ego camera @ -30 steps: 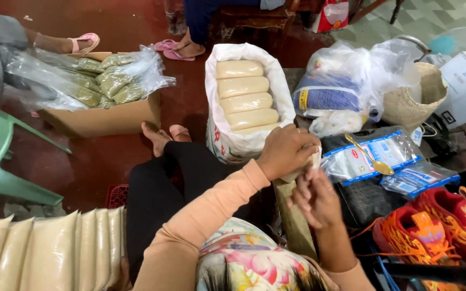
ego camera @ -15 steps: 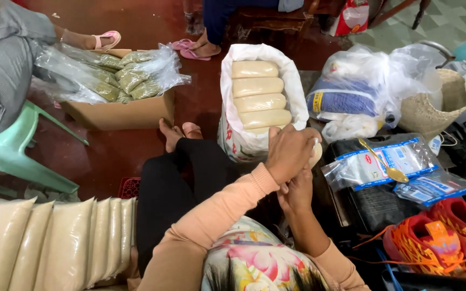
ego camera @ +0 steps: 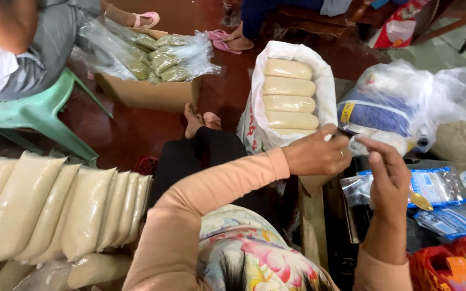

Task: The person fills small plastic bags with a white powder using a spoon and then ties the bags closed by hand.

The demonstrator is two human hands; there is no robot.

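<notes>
My left hand (ego camera: pixel 319 153) is closed around the twisted top of a tall plastic bag (ego camera: pixel 313 215) filled with pale grain, which stands upright in front of my knees. My right hand (ego camera: pixel 386 172) is raised just to the right of it, thumb and fingers pinched together near the left hand's fingertips. I cannot tell what, if anything, is between them. Behind my hands stands a white sack (ego camera: pixel 327 81) holding several filled bags (ego camera: pixel 289 86) stacked flat.
A row of filled bags (ego camera: pixel 55 210) leans at my left. A cardboard box (ego camera: pixel 146 94) with greenish bags (ego camera: pixel 163 56) sits by a green plastic chair (ego camera: pixel 33 116) with another person (ego camera: pixel 6 48). Blue-and-white packets (ego camera: pixel 438 186), a yellow spoon (ego camera: pixel 420 200), a clear bag (ego camera: pixel 384 108) and orange shoes (ego camera: pixel 449 264) lie at right.
My hands were pressed together at the bag's top. My right hand has since drawn away to the right and risen, while my left hand stays on the bag.
</notes>
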